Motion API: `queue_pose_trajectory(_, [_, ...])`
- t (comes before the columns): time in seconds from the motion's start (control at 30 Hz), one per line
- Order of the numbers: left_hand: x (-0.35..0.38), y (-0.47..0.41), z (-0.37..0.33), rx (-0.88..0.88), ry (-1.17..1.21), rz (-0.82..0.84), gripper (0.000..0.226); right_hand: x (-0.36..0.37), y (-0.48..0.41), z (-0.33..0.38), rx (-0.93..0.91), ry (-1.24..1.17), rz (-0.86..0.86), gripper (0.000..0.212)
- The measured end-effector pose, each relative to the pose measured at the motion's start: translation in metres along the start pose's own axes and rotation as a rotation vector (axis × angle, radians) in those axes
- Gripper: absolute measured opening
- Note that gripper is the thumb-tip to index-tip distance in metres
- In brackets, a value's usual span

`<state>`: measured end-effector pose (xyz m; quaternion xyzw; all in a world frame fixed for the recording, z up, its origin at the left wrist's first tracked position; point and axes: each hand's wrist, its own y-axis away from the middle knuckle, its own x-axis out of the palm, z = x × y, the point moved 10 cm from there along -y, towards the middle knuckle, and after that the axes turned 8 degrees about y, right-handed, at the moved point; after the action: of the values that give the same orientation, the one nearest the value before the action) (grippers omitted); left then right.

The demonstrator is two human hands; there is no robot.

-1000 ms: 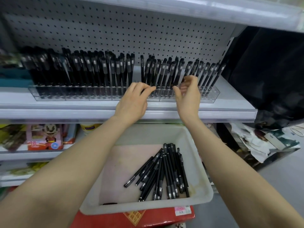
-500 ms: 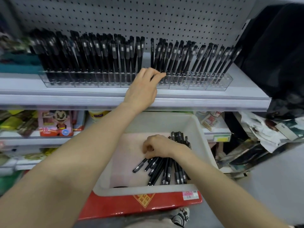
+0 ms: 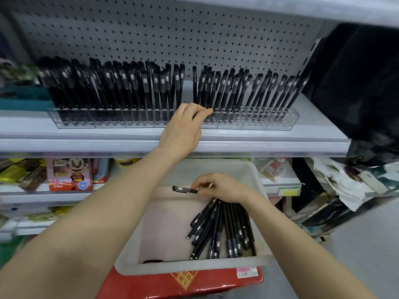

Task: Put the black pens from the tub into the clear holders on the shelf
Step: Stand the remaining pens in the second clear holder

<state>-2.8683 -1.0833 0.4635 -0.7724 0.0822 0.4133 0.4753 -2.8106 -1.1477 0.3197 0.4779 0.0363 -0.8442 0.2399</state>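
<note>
Shelf (image 3: 313,134) carries clear holders (image 3: 254,124), nearly full. One gap sits beside the left hand (image 3: 183,130), fingers pressed together on the holder front. Directly below, over the tub (image 3: 194,267), the right hand (image 3: 224,187) pinches one pen (image 3: 184,189), long axis level, pointing left.

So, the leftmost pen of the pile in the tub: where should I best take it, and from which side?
Pinch the leftmost pen at mid-barrel, coming from above and from the left. It lies flat and slanted at the edge of the fan, with bare tub floor on its left, while its right side lies against the other pens.
</note>
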Motion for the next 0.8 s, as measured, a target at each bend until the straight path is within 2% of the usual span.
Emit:
queue_pose_trajectory(0.13, [-0.001, -0.001, -0.001, -0.004, -0.029, -0.017, 0.054, -0.060, 0.022, -0.004, -0.001, -0.274, -0.088, 0.010])
queue_pose_trajectory(0.23, [0.000, -0.003, -0.002, -0.005, -0.058, -0.031, 0.051, -0.126, 0.041, 0.000, -0.016, -0.507, -0.294, 0.004])
queue_pose_trajectory(0.4, [-0.001, -0.003, -0.004, -0.034, -0.079, -0.065, 0.047, -0.238, 0.075, -0.006, 0.015, -0.394, -0.877, 0.006])
queue_pose_trajectory(0.5, [0.000, -0.004, -0.004, -0.061, -0.087, -0.061, 0.049, -0.271, 0.083, -0.011, 0.068, -0.322, -1.106, 0.006])
queue_pose_trajectory(0.57, [0.000, -0.004, -0.004, -0.084, -0.094, -0.062, 0.051, -0.280, 0.079, -0.012, 0.096, -0.228, -1.149, 0.003])
queue_pose_trajectory(0.63, [0.001, -0.004, -0.003, -0.102, -0.090, -0.068, 0.053, -0.281, 0.072, -0.013, 0.123, -0.132, -1.140, 0.015])
queue_pose_trajectory(0.8, [0.000, -0.004, -0.004, -0.119, -0.078, -0.083, 0.056, -0.271, 0.056, -0.030, 0.158, -0.070, -1.085, 0.019])
